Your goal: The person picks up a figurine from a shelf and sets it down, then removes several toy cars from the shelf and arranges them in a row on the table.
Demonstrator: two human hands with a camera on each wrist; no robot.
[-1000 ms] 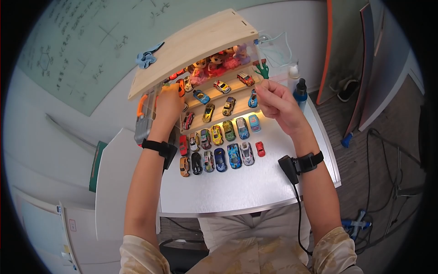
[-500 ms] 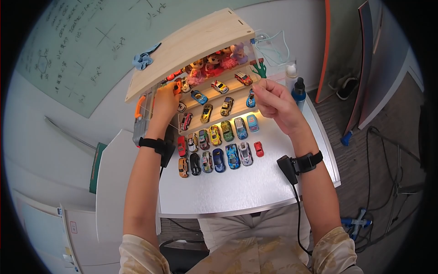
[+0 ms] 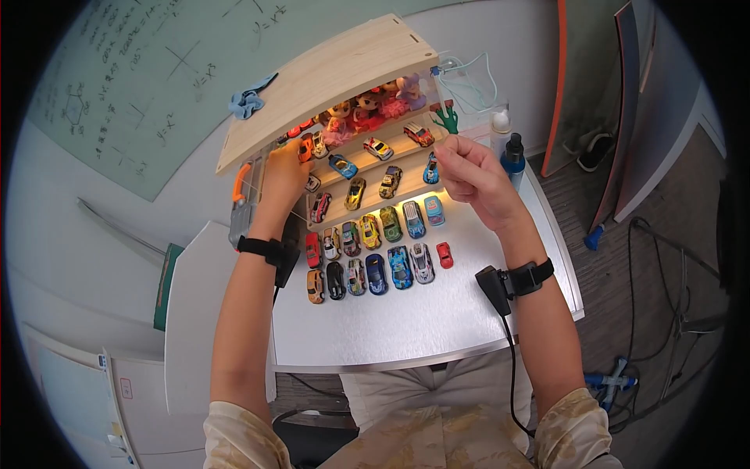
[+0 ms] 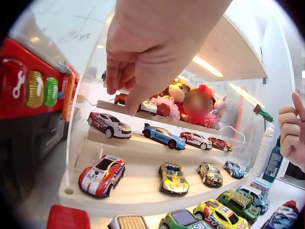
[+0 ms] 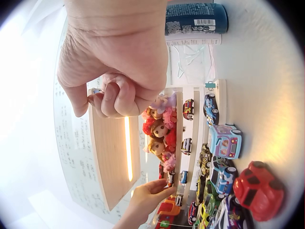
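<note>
At the left of a stepped wooden display case point(image 3: 328, 66), my left hand point(image 3: 287, 168) pinches an orange toy car point(image 3: 305, 149) on the upper step. Its fingers partly cover the car point(image 4: 120, 98) in the left wrist view. A white toy car point(image 3: 319, 145) stands beside it. My right hand point(image 3: 476, 181) is raised by the case's right end, fingers curled into the palm and nothing visible in them. Toy cars line the lower steps, among them a blue one point(image 3: 342, 166) and a yellow one point(image 3: 355, 193). Dolls point(image 3: 367, 109) sit behind the steps.
Two rows of toy cars, with a dark blue one point(image 3: 376, 273) among them, stand on the white table point(image 3: 375, 336) before the case. Spray bottles point(image 3: 512, 160) stand at the right. A grey case with an orange handle point(image 3: 241, 187) is at the left.
The view has shifted slightly. The orange car now shows more fully beside my left fingers, close to the white car. My right hand has stayed much the same.
</note>
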